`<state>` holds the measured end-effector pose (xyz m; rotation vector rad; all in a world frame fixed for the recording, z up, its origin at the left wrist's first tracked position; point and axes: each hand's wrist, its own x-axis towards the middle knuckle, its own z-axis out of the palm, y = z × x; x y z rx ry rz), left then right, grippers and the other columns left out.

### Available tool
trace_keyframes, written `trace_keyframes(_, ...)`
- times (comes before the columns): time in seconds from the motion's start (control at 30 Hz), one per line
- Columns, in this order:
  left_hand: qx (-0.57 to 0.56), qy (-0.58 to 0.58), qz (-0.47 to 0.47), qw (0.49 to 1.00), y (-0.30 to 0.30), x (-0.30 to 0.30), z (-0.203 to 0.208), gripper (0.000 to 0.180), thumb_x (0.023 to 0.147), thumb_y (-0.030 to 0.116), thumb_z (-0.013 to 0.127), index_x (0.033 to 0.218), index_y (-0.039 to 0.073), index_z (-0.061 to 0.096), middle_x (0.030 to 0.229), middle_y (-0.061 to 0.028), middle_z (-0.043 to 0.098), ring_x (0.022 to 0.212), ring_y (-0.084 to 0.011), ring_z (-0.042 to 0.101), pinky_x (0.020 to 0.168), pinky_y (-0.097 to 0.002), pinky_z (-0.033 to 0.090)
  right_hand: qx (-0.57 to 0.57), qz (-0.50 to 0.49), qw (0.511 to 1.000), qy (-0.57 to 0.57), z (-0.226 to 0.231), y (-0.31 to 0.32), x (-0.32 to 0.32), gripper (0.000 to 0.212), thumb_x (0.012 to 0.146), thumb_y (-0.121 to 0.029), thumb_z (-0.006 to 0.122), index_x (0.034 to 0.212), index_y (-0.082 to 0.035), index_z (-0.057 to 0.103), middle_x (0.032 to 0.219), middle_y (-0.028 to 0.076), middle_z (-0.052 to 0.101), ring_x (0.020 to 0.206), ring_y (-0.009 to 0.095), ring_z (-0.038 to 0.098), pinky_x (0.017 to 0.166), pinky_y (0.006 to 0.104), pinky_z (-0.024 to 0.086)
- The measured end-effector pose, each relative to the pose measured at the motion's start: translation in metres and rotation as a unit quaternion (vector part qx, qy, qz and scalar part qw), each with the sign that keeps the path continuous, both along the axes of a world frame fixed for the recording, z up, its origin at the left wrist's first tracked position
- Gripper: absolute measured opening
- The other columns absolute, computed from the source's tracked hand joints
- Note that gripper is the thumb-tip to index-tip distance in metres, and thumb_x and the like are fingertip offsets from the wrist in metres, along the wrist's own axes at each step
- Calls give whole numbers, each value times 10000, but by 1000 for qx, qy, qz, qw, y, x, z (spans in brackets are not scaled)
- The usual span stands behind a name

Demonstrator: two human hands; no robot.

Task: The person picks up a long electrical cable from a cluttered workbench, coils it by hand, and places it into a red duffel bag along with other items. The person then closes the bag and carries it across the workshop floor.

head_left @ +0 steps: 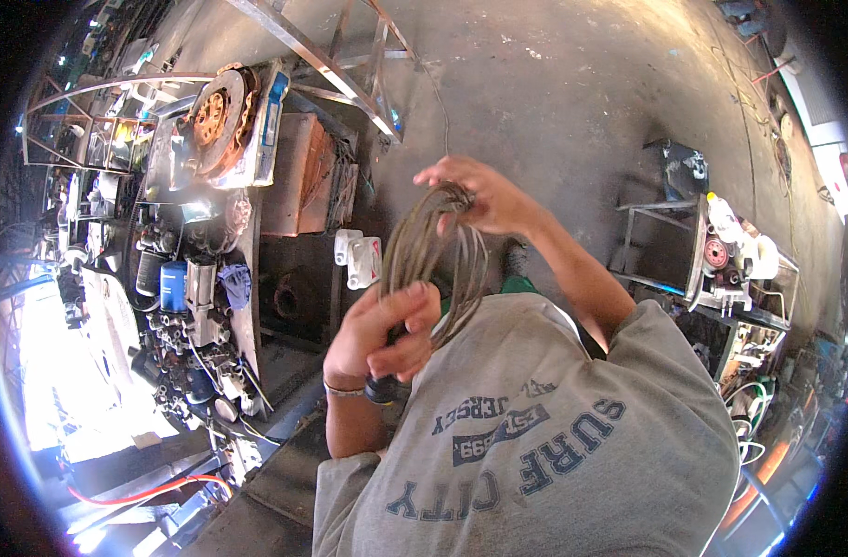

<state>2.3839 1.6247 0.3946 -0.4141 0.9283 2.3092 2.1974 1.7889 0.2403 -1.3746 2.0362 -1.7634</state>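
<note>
A coil of thin grey-brown cable [410, 243] hangs in several loops between my two hands, in front of my grey shirt. My left hand [391, 330] is closed around the lower left side of the loops. At the top of the coil my right hand [484, 197] grips the bunched strands, its index finger stretched out to the left. A single strand of cable [442, 116] runs from near my right hand away across the floor. Just below my left hand a dark end piece [380, 388] shows; I cannot tell whether it belongs to the cable.
On the left, a cluttered bench holds rusty discs [221, 121], a blue cylinder [173, 286] and metal parts. White jugs [359, 258] stand beside it. A metal frame [326, 70] reaches over the floor ahead. To the right is a cart [660, 283] with bottles.
</note>
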Motion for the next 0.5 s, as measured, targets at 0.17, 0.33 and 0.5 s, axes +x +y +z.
trace_keyframes(0.17,12,-25,-4,1000,-6,-21,3,404,1135,352,355,826,108,441,431,64,381,302,-32,309,319,-232,304,17,-31,996,-82,11,17,-30,220,861,-90,780,1064,-50,703,1019,50,659,851,145,583,745,295,486)
trace_keyframes(0.33,-77,-23,-106,991,12,-16,7,419,1121,374,399,821,89,464,485,-14,470,352,-120,446,350,-266,374,66,-159,977,-124,29,3,-29,380,1009,-257,679,756,25,648,584,63,466,590,111,453,568,294,409)
trace_keyframes(0.5,56,-63,-134,987,31,-4,-5,453,1106,351,416,760,62,455,523,-104,543,451,-215,611,570,-395,623,44,-237,967,-84,22,-19,-54,506,1000,-487,642,807,-24,711,554,103,520,524,200,489,540,362,421)
